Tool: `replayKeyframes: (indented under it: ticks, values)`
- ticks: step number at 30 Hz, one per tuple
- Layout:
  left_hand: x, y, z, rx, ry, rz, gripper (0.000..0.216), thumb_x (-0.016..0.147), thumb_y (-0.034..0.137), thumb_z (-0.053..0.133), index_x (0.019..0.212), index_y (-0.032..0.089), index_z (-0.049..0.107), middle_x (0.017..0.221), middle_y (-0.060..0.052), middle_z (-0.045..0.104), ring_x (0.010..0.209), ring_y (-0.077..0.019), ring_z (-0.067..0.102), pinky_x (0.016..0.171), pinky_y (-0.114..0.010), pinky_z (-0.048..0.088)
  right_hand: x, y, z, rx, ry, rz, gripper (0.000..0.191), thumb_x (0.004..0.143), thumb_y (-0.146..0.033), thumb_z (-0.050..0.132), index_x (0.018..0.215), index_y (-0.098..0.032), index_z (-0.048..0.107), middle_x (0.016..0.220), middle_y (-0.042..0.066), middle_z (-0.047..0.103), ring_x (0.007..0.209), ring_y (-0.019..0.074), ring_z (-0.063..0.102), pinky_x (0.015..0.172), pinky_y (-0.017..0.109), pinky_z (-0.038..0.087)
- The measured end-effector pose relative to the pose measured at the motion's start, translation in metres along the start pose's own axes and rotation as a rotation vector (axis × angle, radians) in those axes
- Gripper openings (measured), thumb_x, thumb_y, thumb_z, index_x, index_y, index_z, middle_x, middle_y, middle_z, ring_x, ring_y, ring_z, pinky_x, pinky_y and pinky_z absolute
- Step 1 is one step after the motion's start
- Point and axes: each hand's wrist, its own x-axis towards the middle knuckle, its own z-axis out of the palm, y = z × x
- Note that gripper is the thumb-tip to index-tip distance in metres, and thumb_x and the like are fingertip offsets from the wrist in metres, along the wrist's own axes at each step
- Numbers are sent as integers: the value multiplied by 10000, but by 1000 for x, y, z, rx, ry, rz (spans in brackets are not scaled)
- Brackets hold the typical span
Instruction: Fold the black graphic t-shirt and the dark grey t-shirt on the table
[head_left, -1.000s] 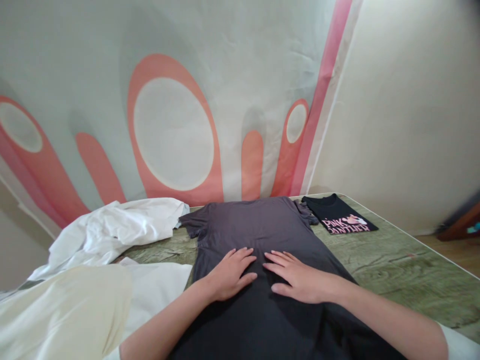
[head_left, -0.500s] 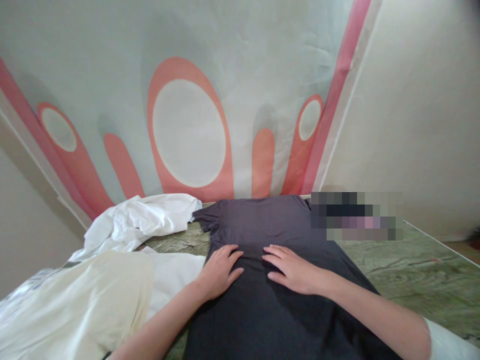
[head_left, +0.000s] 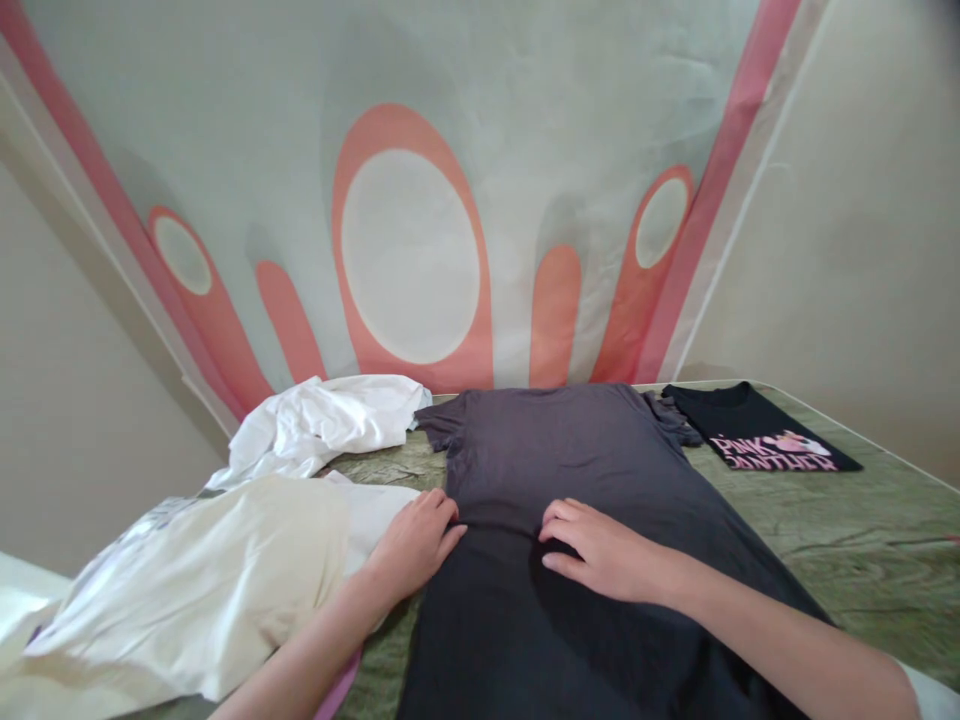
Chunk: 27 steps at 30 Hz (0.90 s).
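Observation:
A dark grey T-shirt lies spread out face up in front of me, its short sleeves out to the sides and its collar end away from me. My left hand rests at the shirt's left edge, fingers bent and the thumb apart from them. Over the middle of the shirt, my right hand touches the cloth with curled fingertips, its thumb held away from the fingers. A shallow crease runs across the fabric between the hands. Neither hand has cloth visibly pinched in it.
A crumpled white garment sits at the back left. Nearer on the left is a cream garment. A folded black T-shirt with pink lettering lies back right on the wood-patterned table. A patterned wall panel stands behind.
My hands have moved apart, the left one out to the shirt's left edge. Their fingers are more bent than before. The view has shifted slightly left.

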Motion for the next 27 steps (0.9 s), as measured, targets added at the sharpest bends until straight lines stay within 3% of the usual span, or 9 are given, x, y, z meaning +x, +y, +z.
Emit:
replayKeyframes:
  ticks: [6,11,14,17,20,24,27]
  values:
    - [-1,6,-10,-84,-4,103,270,898,360,370,1019,212,561,1003,-62,529,948,-196,492,871,-336,377,9,-6,1,-3,29,57,296,841,-295,485,1099,-177,570,1008,79,537,947,194,490,853,327,391]
    - [0,4,-11,-61,-30,90,299,911,354,339,865,182,580,912,-60,540,880,-186,514,834,-327,398,-7,-30,12,27,-62,-18,283,803,-330,543,1050,-206,607,1009,63,523,914,191,496,833,320,395]
    - [10,1,-8,-69,9,103,314,925,308,299,903,178,584,962,-67,559,931,-184,515,881,-335,383,-8,-37,11,74,-82,-35,290,816,-321,525,1070,-202,599,989,60,526,891,176,506,807,295,405]
    - [36,5,1,-114,8,205,338,932,291,268,1063,199,565,1149,-62,537,1095,-176,462,973,-328,325,2,-40,10,26,-43,-12,266,831,-285,496,1053,-189,606,964,67,526,887,179,499,800,298,402]
    - [74,12,17,-83,-40,246,396,933,358,247,1240,234,465,1338,-48,412,1258,-203,312,1028,-383,252,15,-50,17,-35,-49,-59,311,801,-336,539,1063,-180,597,977,76,519,885,195,486,793,314,402]
    - [117,13,39,1,-118,115,512,897,528,218,1359,315,281,1454,-28,212,1320,-275,171,1018,-534,161,17,-71,37,-148,-45,-46,392,762,-404,572,1081,-176,580,992,95,508,885,232,465,752,356,405]
    - [132,8,49,3,-118,50,579,863,612,183,1376,347,214,1470,-20,151,1330,-292,118,1000,-587,117,9,-85,49,-168,-61,-75,425,749,-430,575,1096,-186,569,987,99,507,881,244,459,739,373,403]
